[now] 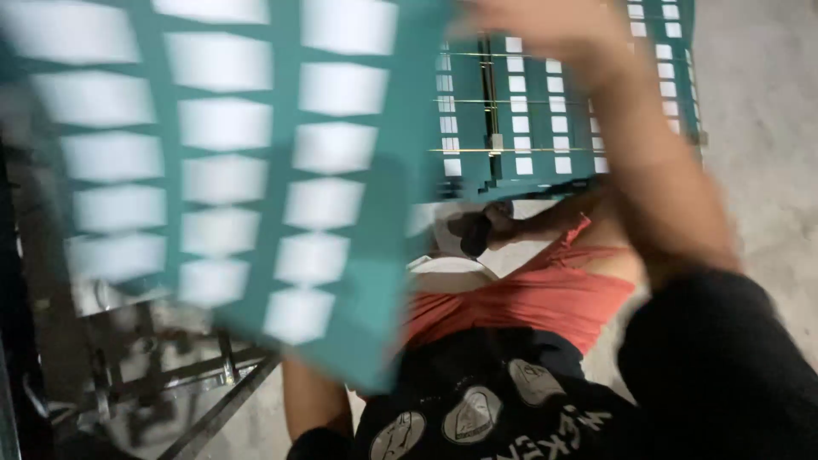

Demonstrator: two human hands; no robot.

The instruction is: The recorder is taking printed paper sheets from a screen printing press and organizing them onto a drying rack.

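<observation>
Right hand atop teal slotted plastic crate, finger state unclear | left hand unseen | I'd steady it, clear of stacked teal crates.

Grey concrete floor occupies the frame from one to four o'clock. A dark metal frame of crossed bars lies at seven o'clock, blurred. At centre, a small dark object rests over a white rounded item; neither can be identified further.
</observation>
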